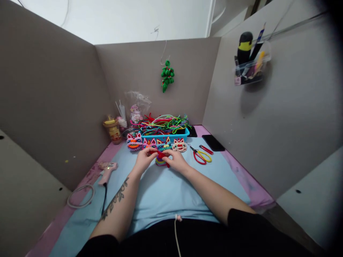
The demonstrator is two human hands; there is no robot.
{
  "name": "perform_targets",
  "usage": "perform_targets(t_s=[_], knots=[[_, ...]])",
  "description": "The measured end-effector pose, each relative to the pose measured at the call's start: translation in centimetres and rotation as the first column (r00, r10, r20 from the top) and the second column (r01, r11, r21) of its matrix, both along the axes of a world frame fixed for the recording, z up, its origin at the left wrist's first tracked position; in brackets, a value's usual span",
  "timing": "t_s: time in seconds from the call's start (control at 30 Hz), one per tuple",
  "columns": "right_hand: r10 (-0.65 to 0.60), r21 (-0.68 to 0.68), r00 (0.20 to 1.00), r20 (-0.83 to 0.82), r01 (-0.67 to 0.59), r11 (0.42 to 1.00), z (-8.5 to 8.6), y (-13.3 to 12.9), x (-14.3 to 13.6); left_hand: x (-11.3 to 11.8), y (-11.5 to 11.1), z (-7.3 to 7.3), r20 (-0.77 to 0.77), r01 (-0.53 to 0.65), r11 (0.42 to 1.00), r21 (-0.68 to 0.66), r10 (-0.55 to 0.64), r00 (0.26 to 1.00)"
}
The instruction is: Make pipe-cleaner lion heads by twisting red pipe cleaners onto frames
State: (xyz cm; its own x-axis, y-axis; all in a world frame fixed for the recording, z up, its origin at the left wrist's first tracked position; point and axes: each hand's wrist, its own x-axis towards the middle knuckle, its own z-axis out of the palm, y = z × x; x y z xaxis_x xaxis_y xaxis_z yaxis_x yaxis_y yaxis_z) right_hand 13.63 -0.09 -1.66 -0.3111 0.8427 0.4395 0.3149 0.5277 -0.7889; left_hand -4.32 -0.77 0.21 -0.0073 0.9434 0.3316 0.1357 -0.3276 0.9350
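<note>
My left hand [145, 159] and my right hand [175, 161] meet over the blue cloth, fingers pinched on a small fuzzy pipe-cleaner figure [160, 161]. Its top is red and its lower part has yellow, purple and pink bands. Part of the figure is hidden behind my fingers. Just beyond stands a row of finished-looking pipe-cleaner animal heads: a pink-purple head [134, 144] at the left, a blue head [164, 145] and a white-and-red head [179, 145] to the right, with another partly covered by my left hand.
Behind the heads, a blue basket [175, 137] overflows with coloured pipe cleaners [163, 124]. Scissors [200, 157], a red cutter [206, 149] and a phone [213, 143] lie at right. A pink glue gun [107, 172] with its cord lies at left; a cup [113, 132] stands behind.
</note>
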Motion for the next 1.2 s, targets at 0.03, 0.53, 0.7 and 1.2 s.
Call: perform_targets(t_s=[0.03, 0.53, 0.7, 1.2], knots=[[-0.013, 0.015, 1.0, 0.01, 0.013, 1.0, 0.0, 0.0, -0.1, 0.1, -0.1, 0.1, 0.021, 0.015, 1.0, -0.016, -0.015, 1.0], [-0.069, 0.315, 0.962, 0.264, -0.019, 0.949, -1.2, 0.7, -0.1, -3.4, 1.6, -1.9, -0.365, -0.032, 0.999, -0.033, 0.018, 0.931], [-0.082, 0.333, 0.933, 0.352, -0.043, 0.942, -1.7, 0.7, -0.6, -3.3, 1.6, -2.3, -0.399, 0.008, 0.998, -0.068, -0.035, 0.916], [-0.124, 0.248, 0.986, 0.114, 0.093, 0.964, -2.6, 2.1, 0.6, 0.3, 1.0, -3.3, 0.264, 0.246, 0.832, -0.497, -0.125, 0.956]])
